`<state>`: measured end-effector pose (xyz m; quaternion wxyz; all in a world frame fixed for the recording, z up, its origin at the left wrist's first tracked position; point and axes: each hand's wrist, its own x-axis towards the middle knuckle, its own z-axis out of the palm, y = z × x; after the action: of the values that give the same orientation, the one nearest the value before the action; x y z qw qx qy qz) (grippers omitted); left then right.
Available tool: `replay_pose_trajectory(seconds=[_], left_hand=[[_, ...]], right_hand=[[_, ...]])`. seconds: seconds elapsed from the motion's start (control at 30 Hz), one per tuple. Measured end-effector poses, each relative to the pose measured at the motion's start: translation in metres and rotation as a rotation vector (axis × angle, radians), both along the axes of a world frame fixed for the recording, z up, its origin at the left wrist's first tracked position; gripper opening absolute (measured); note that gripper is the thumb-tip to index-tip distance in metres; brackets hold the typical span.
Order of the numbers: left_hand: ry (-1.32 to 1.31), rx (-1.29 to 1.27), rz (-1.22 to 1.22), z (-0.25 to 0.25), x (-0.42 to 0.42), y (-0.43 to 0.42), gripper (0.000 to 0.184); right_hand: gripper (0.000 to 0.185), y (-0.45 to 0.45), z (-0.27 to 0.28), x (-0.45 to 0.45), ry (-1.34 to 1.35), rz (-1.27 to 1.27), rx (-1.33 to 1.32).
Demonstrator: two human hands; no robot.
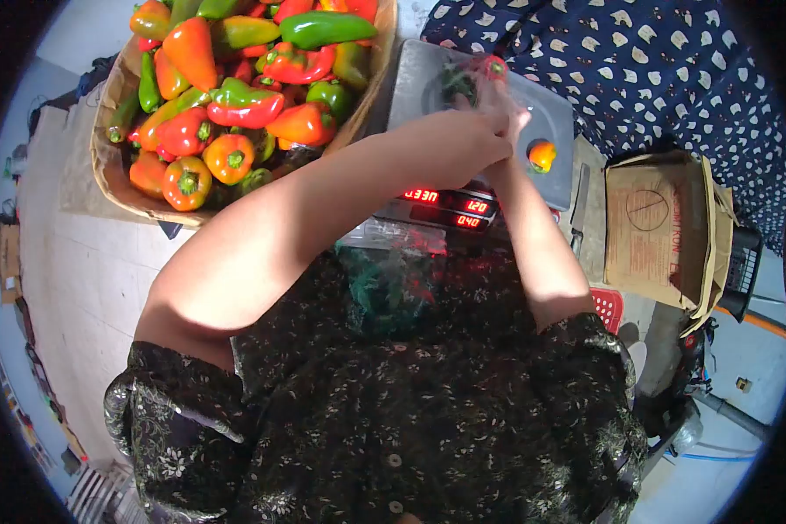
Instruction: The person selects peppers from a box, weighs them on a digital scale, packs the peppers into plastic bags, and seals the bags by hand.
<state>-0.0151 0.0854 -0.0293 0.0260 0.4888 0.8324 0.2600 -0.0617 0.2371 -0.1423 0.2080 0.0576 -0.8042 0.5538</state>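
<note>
Both my hands meet over the metal plate of a scale (415, 83), near its upper middle. My left hand (483, 103) and my right hand (513, 118) overlap, with fingers blurred and partly hidden. At their fingertips is a clear plastic bag (467, 74) with something dark green and red in it. A small orange and yellow pepper (541, 156) lies on the plate, right of my hands. Red digits glow on the scale's display (450, 208), partly behind my forearms.
A large basket (105, 166) heaped with red, orange and green peppers (236, 105) stands at the upper left. Dark cloth with a white print (646, 79) hangs at the upper right. Below it is an open cardboard box (646, 227), beside a black crate (742, 271).
</note>
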Motion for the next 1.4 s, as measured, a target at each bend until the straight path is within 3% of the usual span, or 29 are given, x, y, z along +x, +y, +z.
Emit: replay_pose_trajectory(seconds=[0.07, 0.13, 0.2, 0.27, 0.37, 0.4, 0.47, 0.6, 0.7, 0.77, 0.8, 0.87, 0.93, 1.03, 1.13, 1.23, 1.3, 1.4], left_hand=[[-0.049, -0.04, -0.011, -0.003, 0.0, 0.0, 0.03], [-0.035, -0.008, -0.01, -0.006, -0.001, -0.001, 0.027], [-0.011, 0.015, -0.003, -0.005, 0.001, 0.0, 0.023], [-0.001, 0.033, 0.002, -0.006, 0.001, -0.001, 0.021], [0.012, 0.07, -0.002, -0.009, -0.001, 0.001, 0.021], [0.03, 0.09, -0.011, -0.009, -0.001, 0.001, 0.021], [0.054, 0.14, -0.009, -0.007, -0.001, 0.002, 0.023], [0.095, 0.215, 0.004, -0.001, 0.001, 0.001, 0.025], [0.046, 0.145, 0.014, 0.003, 0.003, 0.0, 0.025], [0.012, 0.057, 0.035, 0.004, 0.003, -0.002, 0.025], [0.014, 0.007, 0.05, 0.004, 0.003, -0.003, 0.025], [-0.006, -0.058, 0.042, 0.003, 0.002, -0.004, 0.024], [-0.043, -0.089, -0.007, 0.002, 0.001, -0.003, 0.021], [0.001, -0.06, -0.025, -0.008, 0.002, 0.0, 0.018], [0.0, -0.098, -0.028, -0.005, 0.003, -0.004, 0.016], [0.008, -0.146, -0.019, -0.003, 0.003, -0.004, 0.018], [0.024, -0.139, -0.01, -0.006, 0.003, -0.004, 0.018], [0.052, -0.087, -0.018, -0.011, 0.002, -0.003, 0.019]], right_hand=[[0.048, 0.003, 0.006, 0.006, -0.165, -0.008, -0.068], [0.048, 0.012, 0.025, 0.026, 0.089, -0.046, 0.912], [0.044, 0.028, 0.055, 0.02, -0.06, 0.338, 0.669], [0.043, 0.032, 0.053, 0.016, -0.083, 0.435, 0.601], [0.045, 0.028, -0.018, 0.009, 0.062, 0.159, 0.785], [0.045, 0.024, -0.018, 0.008, 0.05, 0.093, 0.774], [0.045, -0.004, 0.016, 0.017, -0.154, -0.048, 0.641], [0.047, -0.109, 0.133, 0.042, -0.918, -0.49, 0.094], [0.048, -0.04, 0.085, 0.038, -0.582, 0.124, -0.137], [0.053, 0.01, 0.039, 0.029, -0.38, 0.334, -0.011], [0.057, 0.04, 0.008, 0.018, -0.294, 0.342, 0.189], [0.063, 0.047, 0.018, 0.021, -0.312, 0.232, 0.563], [0.068, 0.028, 0.092, 0.05, -0.519, -0.017, 0.905], [0.074, 0.034, 0.083, 0.053, -0.358, 0.003, 1.07], [0.081, 0.018, 0.085, 0.05, -0.418, -0.016, 1.21], [0.07, 0.005, 0.096, 0.05, -0.54, -0.01, 1.119], [0.056, 0.037, 0.037, 0.03, -0.459, 0.173, 1.143], [0.042, 0.03, 0.039, 0.044, -0.318, 0.237, 1.123]])
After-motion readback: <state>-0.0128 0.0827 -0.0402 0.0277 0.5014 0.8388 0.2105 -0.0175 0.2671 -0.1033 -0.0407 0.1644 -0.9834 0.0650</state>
